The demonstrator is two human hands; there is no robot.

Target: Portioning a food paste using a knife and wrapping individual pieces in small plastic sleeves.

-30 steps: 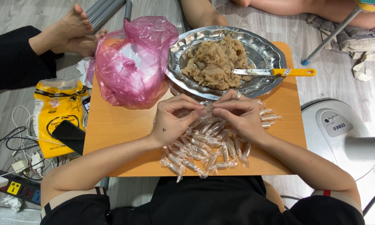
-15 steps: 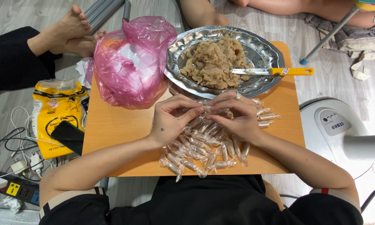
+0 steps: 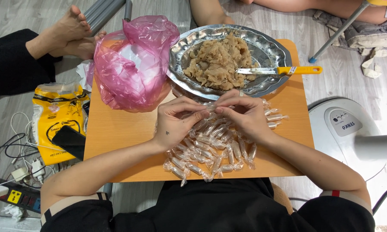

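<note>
bag (image 3: 133, 64) pink | knife handle (image 3: 300, 70) yellow | tray (image 3: 268, 49) silver | table (image 3: 116, 129) orange

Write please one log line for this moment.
left hand + right hand: pinching one clear-wrapped candy | wrapped pile below | tray of paste behind

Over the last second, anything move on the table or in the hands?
Barely. Both hands, left hand and right hand, stay together over the pile of wrapped candies, fingers pinching one clear wrapper between them; only small finger shifts. The metal tray of brown paste, yellow-handled knife and pink bag are unmoved.
</note>
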